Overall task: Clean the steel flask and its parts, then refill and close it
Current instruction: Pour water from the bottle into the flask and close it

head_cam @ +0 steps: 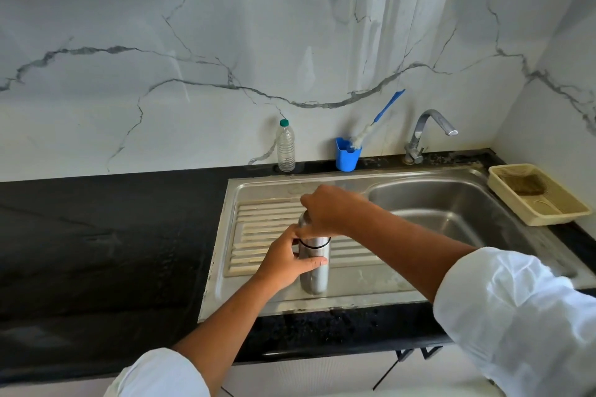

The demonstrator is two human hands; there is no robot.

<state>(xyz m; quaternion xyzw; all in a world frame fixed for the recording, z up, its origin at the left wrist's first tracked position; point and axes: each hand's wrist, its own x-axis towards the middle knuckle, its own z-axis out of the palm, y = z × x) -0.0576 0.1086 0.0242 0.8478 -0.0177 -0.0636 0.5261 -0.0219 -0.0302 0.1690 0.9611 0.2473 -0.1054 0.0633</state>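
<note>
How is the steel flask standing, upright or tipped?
Upright: the steel flask stands on its base on the drainboard, left hand gripping its body, right hand round its top.

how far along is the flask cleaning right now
Nothing looks done yet: the bottle brush sits in its blue cup and no water runs from the tap. In hand: the left hand holds the steel flask upright on the drainboard while the right hand grips its top. Washing, refilling and closing seem left.

Cannot see the top of the steel flask (pixel 314 274) under the right grip (pixel 329 211). Cannot identify the dark lump (pixel 529 184) in the cream basket (pixel 548 219).
</note>
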